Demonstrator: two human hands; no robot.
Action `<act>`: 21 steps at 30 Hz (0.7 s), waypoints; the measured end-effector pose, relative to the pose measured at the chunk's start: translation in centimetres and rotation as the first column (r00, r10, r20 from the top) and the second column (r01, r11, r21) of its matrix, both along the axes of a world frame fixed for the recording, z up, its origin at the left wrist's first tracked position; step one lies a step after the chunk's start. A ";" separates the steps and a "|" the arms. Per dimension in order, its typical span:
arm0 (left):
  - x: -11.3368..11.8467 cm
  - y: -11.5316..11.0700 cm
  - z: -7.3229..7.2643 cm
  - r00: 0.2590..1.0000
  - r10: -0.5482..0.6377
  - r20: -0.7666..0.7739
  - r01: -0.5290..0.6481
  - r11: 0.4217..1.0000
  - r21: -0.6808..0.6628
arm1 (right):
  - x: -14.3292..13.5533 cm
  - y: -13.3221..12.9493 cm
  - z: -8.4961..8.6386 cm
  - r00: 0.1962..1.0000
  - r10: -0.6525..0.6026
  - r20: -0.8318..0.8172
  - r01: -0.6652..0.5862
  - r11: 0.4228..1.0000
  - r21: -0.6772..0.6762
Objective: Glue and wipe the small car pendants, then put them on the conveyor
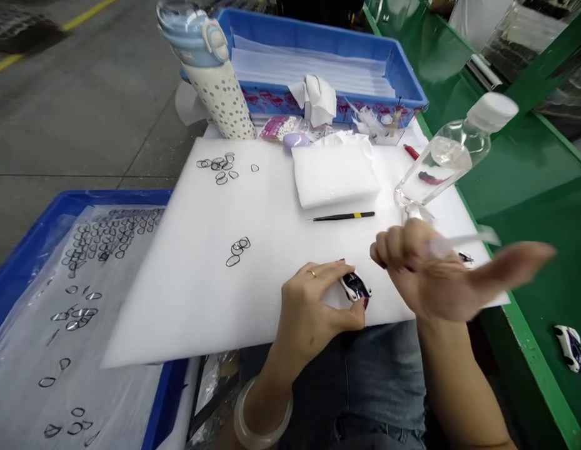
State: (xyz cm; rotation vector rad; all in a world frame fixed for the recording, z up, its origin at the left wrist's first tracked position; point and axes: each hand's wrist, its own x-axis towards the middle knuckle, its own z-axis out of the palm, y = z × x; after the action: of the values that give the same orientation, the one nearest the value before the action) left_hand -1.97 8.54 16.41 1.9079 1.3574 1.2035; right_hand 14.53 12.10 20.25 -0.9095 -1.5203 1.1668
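Note:
A small white and dark toy car (356, 287) lies on the white foam sheet (187, 300) at its front edge. My left hand (313, 306) grips it between thumb and fingers, partly covering it. To the right, my right hand (431, 275) is raised above the sheet, smeared by motion. Its fingers are curled in and the thumb sticks out to the right. A translucent white strip (478, 237) comes out from the curled fingers; its other end is hidden. Black tweezers (344, 216) with a yellow band lie beyond my hands, before a white foam block (336, 172).
Several thin black rings (237, 250) lie on the sheet, more in the blue tray (102, 199) at left. A spotted bottle (219, 94), a blue bin (318, 31) and a clear bottle (440, 159) stand behind. Another toy car (572, 349) sits on the green surface (548, 300).

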 end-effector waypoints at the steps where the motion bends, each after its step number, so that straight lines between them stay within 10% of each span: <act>1: -0.1 0.2 0.1 1.000 0.009 0.027 -0.008 1.000 -0.021 | -0.5 -0.5 0.8 1.000 -0.022 0.000 0.022 1.000 0.001; 6: -0.1 0.6 0.4 0.998 0.027 0.059 -0.024 0.999 -0.041 | -2.6 -1.1 2.9 0.998 -0.037 0.054 0.037 0.999 0.006; 13: 0.0 0.8 0.4 0.996 0.028 0.081 -0.027 1.000 -0.014 | -3.1 -0.8 2.2 0.896 0.007 -0.445 -0.120 0.967 -0.225; 21: 0.0 0.7 0.4 0.997 0.037 0.064 -0.034 0.999 -0.038 | -2.8 -1.3 1.4 0.855 -0.032 -0.518 -0.135 0.950 -0.281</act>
State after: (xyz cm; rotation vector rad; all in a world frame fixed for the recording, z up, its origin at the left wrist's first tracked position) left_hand -1.99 9.25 16.77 1.8108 1.3752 1.2379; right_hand 11.74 10.84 21.65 -0.6735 -0.9400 1.5714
